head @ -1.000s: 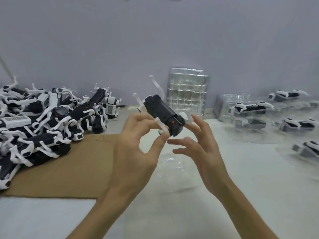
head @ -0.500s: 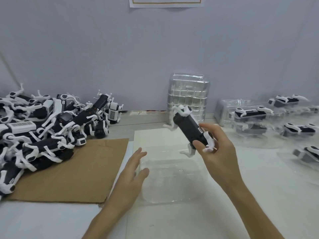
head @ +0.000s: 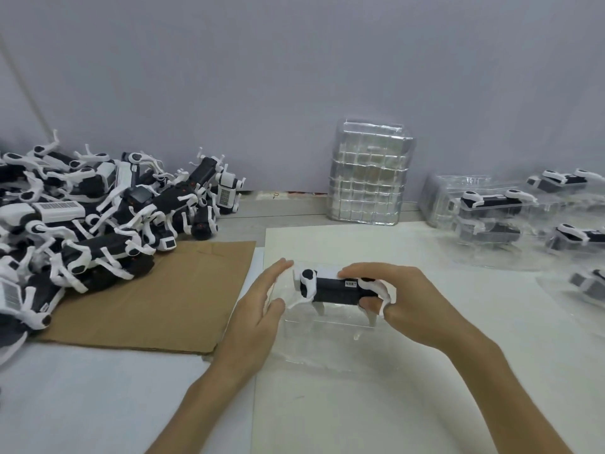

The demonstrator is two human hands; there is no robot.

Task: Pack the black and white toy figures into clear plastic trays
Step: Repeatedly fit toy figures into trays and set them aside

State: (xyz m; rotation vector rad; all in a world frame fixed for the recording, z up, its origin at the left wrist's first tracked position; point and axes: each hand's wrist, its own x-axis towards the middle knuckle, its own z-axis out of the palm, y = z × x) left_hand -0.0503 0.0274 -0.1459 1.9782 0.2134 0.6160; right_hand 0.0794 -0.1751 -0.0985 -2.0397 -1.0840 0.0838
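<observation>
Right hand point(head: 402, 299): the toy figure point(head: 337, 288) is grasped at its rear end, with the fingers laid over the back and the thumb pressed on the near side
Left hand point(head: 262, 303): nothing is grasped; the fingers are held straight at the left edge of the clear tray point(head: 327, 342), and whether the wall is really touched cannot be told
Place of the figure: it is held upright, legs down, just above the tray or already partly inside it; the tray is transparent, so the depth cannot be judged
Long axis: the body lies across the view, from left to right; the white head with the black disc is pointed to the left hand, and the rear is covered by the right hand
Direction from the grip: the free part of the figure extends to the left of the right hand, and the tray lies directly below
Nearer hand: the head end is nearer to the left hand, so it can probably be guided down from that side
Step judged: the figure is being seated in the tray
Risk judged: a white leg may be caught on the rim if the body is tilted
Supply: a pile of loose figures point(head: 98, 217) lies far left, partly on cardboard point(head: 170, 290)
Other trays: a stack of empty trays point(head: 370, 178) stands behind; packed trays point(head: 491, 208) are seen at the right
</observation>
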